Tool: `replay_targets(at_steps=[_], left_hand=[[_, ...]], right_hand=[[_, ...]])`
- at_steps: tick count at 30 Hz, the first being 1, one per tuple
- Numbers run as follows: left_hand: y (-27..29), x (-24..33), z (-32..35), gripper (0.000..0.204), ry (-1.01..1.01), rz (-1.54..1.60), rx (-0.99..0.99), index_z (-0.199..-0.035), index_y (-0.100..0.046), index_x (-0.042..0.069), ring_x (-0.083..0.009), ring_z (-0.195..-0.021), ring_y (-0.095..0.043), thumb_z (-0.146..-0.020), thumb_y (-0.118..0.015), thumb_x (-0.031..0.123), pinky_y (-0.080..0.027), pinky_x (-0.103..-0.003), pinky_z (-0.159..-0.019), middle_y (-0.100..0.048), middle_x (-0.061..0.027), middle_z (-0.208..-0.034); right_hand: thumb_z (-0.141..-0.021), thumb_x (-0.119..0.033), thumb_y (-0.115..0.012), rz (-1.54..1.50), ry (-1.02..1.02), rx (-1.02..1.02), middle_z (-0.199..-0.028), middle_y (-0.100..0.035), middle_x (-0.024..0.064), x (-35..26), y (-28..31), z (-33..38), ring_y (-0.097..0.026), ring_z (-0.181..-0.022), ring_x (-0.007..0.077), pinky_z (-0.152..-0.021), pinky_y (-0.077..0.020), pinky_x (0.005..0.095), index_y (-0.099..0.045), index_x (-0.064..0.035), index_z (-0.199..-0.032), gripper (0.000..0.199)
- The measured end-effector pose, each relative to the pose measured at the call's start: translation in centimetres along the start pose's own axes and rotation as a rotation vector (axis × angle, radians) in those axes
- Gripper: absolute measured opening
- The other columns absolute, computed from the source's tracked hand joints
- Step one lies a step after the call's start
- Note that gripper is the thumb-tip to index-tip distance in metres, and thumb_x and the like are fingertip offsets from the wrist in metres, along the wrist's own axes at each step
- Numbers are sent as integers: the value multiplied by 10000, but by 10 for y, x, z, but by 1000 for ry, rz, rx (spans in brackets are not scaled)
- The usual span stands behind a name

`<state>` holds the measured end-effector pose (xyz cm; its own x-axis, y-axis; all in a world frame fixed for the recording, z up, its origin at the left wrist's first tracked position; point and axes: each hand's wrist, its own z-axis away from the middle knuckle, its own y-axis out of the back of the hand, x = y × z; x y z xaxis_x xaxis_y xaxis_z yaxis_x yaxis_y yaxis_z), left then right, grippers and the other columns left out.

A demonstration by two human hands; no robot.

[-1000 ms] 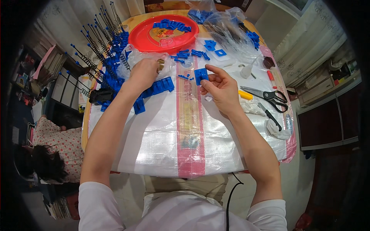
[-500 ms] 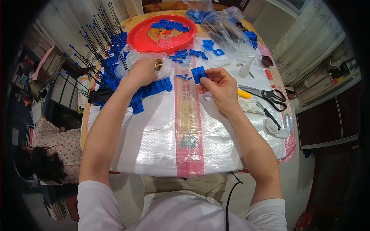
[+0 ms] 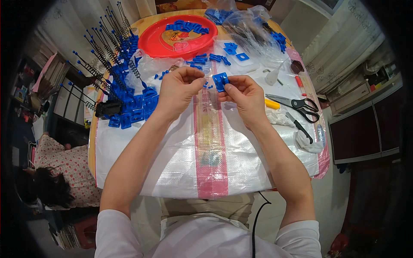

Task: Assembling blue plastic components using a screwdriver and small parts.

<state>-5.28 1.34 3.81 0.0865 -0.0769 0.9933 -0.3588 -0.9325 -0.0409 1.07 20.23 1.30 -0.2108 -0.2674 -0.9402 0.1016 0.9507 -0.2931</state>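
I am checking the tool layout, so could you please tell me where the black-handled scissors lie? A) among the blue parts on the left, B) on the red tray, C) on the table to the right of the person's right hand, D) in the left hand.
C: the black-handled scissors lie flat on the white table cover, to the right of the right hand.

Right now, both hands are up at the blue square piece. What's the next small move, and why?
Probably bring the left hand the last bit across to the blue square piece. The right hand pinches that piece above the white sheet, and the left fingertips, closed as if on something too small to make out, sit just beside it.
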Motion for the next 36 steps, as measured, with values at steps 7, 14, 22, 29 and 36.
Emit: replay_targets(at_steps=[7,14,22,29,36], left_hand=[[-6,-24,2,180,13,162,29,-1037,-671,-9,-68,-758,-626,-891,-725,81,-492,-208,-661,-691,-35,-905],[-10,-36,7,178,71,326,-7,-1088,-653,24,-54,-776,-609,-925,-692,81,-486,-193,-668,-675,-10,-940],[-11,-33,13,186,139,445,-66,-1093,-643,37,-68,-819,-604,-922,-700,84,-495,-205,-699,-651,-8,-952],[-14,-29,15,201,149,439,-9,-1079,-666,24,-83,-828,-625,-893,-730,64,-517,-217,-716,-677,-28,-963],[-12,-33,17,195,135,445,24,-1094,-676,-1,-128,-858,-669,-905,-707,38,-558,-248,-743,-704,-66,-981]], right_hand=[[-929,-8,-643,-19,-43,10,-989,-691,166,2,-2,1,-717,-819,224,-750,-622,332,-573,65,-1125,220],[-927,-4,-648,-61,-91,10,-991,-689,163,2,-6,4,-723,-837,232,-766,-628,337,-559,52,-1145,242],[-914,23,-646,-112,-105,5,-1001,-691,171,3,-13,7,-724,-848,226,-754,-627,312,-554,65,-1125,234],[-915,25,-642,-128,-87,-5,-1014,-689,175,4,-15,7,-724,-860,234,-765,-630,318,-554,62,-1129,234],[-920,19,-638,-83,-54,-12,-1022,-687,167,3,-16,8,-722,-871,226,-768,-625,315,-559,60,-1138,236]])
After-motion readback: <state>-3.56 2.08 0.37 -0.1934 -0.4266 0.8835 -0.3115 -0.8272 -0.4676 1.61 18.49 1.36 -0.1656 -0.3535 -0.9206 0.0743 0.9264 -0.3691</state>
